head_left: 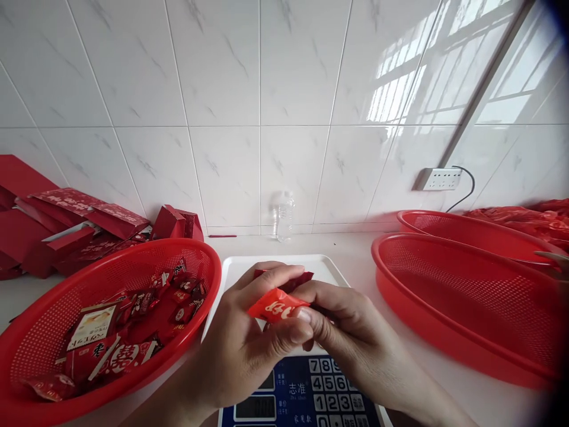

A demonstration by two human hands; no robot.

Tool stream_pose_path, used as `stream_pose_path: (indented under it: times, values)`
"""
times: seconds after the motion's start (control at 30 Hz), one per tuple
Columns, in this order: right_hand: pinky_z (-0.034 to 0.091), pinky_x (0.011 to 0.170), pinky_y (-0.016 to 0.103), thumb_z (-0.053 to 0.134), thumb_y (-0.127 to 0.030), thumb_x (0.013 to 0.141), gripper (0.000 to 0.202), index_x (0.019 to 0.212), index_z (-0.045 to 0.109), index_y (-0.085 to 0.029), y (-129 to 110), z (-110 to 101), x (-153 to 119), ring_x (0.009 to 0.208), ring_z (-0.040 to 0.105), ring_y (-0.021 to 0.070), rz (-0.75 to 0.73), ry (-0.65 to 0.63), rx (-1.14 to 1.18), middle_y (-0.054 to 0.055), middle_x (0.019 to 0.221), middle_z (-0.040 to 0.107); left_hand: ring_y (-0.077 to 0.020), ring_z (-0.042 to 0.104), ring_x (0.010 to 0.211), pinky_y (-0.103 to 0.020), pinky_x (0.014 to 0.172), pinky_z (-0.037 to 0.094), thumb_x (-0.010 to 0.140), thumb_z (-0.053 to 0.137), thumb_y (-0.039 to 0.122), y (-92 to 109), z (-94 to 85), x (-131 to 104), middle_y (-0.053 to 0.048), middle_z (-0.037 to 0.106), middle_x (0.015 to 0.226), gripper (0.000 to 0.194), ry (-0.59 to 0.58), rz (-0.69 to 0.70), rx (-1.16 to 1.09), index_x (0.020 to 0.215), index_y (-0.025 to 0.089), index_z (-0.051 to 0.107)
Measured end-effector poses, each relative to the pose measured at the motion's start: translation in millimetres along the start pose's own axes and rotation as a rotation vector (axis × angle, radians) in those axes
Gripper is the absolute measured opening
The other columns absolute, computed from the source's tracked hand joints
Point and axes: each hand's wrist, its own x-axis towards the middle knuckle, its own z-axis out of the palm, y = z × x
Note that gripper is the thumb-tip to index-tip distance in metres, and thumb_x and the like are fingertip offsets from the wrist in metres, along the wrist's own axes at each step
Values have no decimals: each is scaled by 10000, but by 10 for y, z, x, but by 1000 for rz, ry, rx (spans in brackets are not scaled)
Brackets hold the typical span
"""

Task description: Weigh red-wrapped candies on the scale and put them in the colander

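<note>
My left hand [242, 341] and my right hand [351, 332] meet over the white pan [235, 270] of a blue electronic scale [297, 394]. Between the fingers of both hands sits a small red wrapped candy [275, 306] with white characters; a darker red wrapper edge [296, 279] shows just behind it. My left thumb and forefinger pinch the candy from the left, my right fingertips hold its right end. The scale's keypad and display lie under my wrists.
A red mesh basket [57, 308] at left holds several red candy packets and sachets. Two red mesh baskets [466, 296] stand at right. Red folded boxes [66, 228] are piled at far left. A clear water bottle [285, 216] and a wall power strip [440, 178] are by the tiled wall.
</note>
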Motion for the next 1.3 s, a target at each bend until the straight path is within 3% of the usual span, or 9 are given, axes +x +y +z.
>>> stream_pose_path:
  times: [0.13, 0.3, 0.53, 0.67, 0.73, 0.87, 0.93, 1.17, 1.3]
  values:
    - [381, 518, 191, 498, -425, 970, 369, 710, 555, -168, 28, 96, 17, 588, 448, 69, -22, -8, -58, -25, 657, 514, -221, 617, 1121, -321, 927, 561, 930, 538, 476, 27, 42, -16, -95, 645, 1184, 420, 50, 56, 54, 1248, 218, 628]
    - [369, 514, 175, 485, -366, 985, 335, 727, 562, -165, 22, 113, 28, 582, 444, 61, 38, -61, -97, -31, 661, 510, -193, 671, 978, -267, 751, 604, 992, 411, 440, 35, 51, -33, -97, 672, 1096, 408, 73, -3, 8, 1161, 185, 681]
    - [391, 537, 193, 505, -385, 970, 305, 778, 601, -168, 49, 110, 20, 602, 463, 78, 78, -84, -189, -14, 689, 558, -142, 676, 982, -227, 862, 562, 1010, 414, 342, 11, 54, 1, -51, 715, 1044, 334, 96, -3, -63, 1051, 213, 719]
    - [385, 524, 208, 508, -413, 959, 320, 784, 630, -174, 42, 100, 15, 600, 478, 91, 92, -61, -221, 0, 682, 584, -153, 693, 957, -247, 838, 565, 1007, 394, 420, -34, 39, 2, -34, 736, 1051, 378, 147, -124, -178, 1047, 248, 728]
    - [393, 509, 207, 504, -421, 957, 340, 733, 598, -182, 42, 69, 12, 573, 498, 92, 85, 8, -215, 0, 651, 595, -192, 691, 975, -296, 850, 563, 991, 390, 491, -64, 34, 8, -63, 742, 1058, 441, 217, -189, -225, 1060, 226, 735]
    - [369, 446, 192, 572, -439, 912, 295, 733, 515, -212, 86, -29, 20, 497, 455, 82, -4, 363, -386, -38, 573, 521, -267, 679, 1001, -379, 887, 543, 915, 472, 605, -97, 39, 29, -125, 753, 974, 543, 369, -244, -322, 1029, 155, 753]
    - [372, 438, 194, 612, -467, 879, 294, 772, 492, -221, 113, -70, 31, 507, 458, 86, -16, 448, -465, -44, 599, 511, -274, 679, 992, -384, 883, 540, 885, 512, 626, -96, 45, 28, -128, 755, 934, 548, 392, -256, -347, 1011, 153, 759]
    - [390, 460, 217, 524, -519, 914, 350, 786, 555, -195, 113, -38, 48, 542, 508, 103, 126, 188, -368, 3, 641, 592, -283, 680, 990, -399, 865, 544, 893, 478, 640, -87, 85, -13, -125, 754, 934, 568, 340, -246, -366, 1041, 164, 750]
    - [406, 484, 227, 510, -487, 919, 392, 656, 484, -197, 88, -21, 57, 576, 523, 115, 120, 215, -323, 17, 639, 586, -281, 625, 1127, -387, 935, 518, 902, 450, 644, -85, 86, -5, -123, 715, 1132, 567, 344, -214, -347, 1066, 186, 742]
